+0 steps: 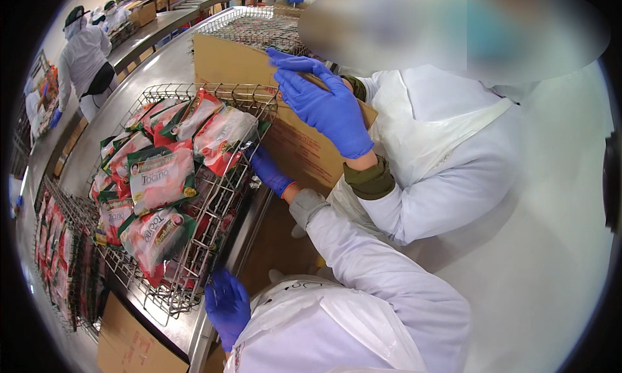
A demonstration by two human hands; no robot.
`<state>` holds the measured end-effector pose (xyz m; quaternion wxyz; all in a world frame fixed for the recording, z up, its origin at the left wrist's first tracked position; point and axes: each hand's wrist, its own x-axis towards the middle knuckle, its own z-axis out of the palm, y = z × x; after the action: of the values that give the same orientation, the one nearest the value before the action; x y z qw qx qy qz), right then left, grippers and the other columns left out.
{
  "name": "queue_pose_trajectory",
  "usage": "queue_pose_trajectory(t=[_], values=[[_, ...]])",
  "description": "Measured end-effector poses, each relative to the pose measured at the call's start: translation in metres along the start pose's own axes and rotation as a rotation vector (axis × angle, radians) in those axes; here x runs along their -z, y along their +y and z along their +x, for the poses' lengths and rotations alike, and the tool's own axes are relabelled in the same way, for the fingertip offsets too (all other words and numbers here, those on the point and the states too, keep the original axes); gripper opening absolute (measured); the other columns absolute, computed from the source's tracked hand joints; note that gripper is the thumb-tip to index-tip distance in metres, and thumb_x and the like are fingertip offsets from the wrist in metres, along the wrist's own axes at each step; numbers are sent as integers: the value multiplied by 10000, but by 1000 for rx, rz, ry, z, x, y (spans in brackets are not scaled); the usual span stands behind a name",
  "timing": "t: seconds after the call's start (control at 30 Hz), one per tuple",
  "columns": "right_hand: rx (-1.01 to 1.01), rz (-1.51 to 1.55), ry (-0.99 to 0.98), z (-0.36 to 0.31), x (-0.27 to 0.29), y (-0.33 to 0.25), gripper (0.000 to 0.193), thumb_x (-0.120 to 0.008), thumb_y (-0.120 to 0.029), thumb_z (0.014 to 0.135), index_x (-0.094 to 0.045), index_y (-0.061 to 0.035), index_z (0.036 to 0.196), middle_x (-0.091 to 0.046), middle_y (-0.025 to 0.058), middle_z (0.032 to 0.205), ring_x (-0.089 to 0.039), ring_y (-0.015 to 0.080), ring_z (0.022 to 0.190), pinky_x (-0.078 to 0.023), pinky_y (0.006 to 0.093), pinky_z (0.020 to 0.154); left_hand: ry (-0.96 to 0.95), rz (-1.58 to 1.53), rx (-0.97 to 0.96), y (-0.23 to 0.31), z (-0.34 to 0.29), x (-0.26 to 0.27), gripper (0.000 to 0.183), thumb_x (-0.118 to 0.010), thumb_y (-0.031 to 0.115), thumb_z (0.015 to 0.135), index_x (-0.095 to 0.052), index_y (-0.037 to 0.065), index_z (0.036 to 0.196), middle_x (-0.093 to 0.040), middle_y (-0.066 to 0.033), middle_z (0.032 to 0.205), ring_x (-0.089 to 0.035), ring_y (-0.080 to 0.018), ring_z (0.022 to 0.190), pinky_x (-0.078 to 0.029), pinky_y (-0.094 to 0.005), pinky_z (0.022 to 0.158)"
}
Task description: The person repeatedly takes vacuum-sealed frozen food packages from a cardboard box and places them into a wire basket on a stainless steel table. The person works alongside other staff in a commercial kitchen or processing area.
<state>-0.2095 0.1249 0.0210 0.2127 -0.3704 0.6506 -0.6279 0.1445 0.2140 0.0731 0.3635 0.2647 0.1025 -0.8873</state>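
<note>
A wire basket point(170, 305) full of red, green and white food packets point(161, 177) stands tilted on a steel counter point(162, 68). My right hand point(269, 170), in a blue glove, grips the basket's right wall, between the basket and a cardboard box point(223, 58). At the basket's near corner, my blue-gloved left hand point(227, 306) lies against the counter's edge, and its grip is unclear. A co-worker in a white coat at the right holds the box's top edge with a blue-gloved hand point(324, 107).
More wire baskets stand at the back point(259, 29) and at the lower left point(61, 256), the latter holding packets. A flat cardboard piece point(126, 344) lies below the counter. Another person in white point(84, 62) works at the far left.
</note>
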Motion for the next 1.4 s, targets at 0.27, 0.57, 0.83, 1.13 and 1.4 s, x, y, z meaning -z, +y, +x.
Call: queue_pose_trajectory(t=[0.27,0.57,0.83,1.13,1.4], values=[[-164,110,-40,-9,-8,-26,291,-495,-302,989,-570,-38,1086,-570,55,1052,-521,130,983,-449,329,903,493,1318,-301,187,-47,133,247,-556,191,893,-687,-7,961,-664,-45,790,-591,-104,693,-469,-260,607],[263,-308,128,3,30,112,214,-513,-186,926,-620,-20,843,-631,155,808,-579,338,756,-455,466,753,66,719,-715,129,26,-3,555,-380,366,1018,-324,39,1463,-407,-144,1461,-440,-267,1310,-352,-412,1111],[207,-177,100,6,43,104,199,-550,-206,925,-601,-14,916,-628,135,901,-593,263,824,-469,411,765,68,514,-692,143,54,21,353,-478,313,980,-583,55,1197,-667,-60,1025,-653,-153,887,-552,-300,775],[142,44,158,15,13,64,309,-530,-249,952,-549,0,1133,-590,117,1085,-565,227,972,-443,369,889,-129,478,-636,167,76,-2,461,-525,275,932,-471,164,1377,-644,-42,1135,-670,-197,930,-565,-353,828],[115,-92,209,-75,21,19,388,-462,-218,977,-515,12,1286,-569,114,1224,-534,208,1123,-391,353,1006,557,1861,-1393,228,27,82,645,-630,428,893,-445,77,1402,-492,-174,1370,-451,-300,1277,-319,-415,1085]])
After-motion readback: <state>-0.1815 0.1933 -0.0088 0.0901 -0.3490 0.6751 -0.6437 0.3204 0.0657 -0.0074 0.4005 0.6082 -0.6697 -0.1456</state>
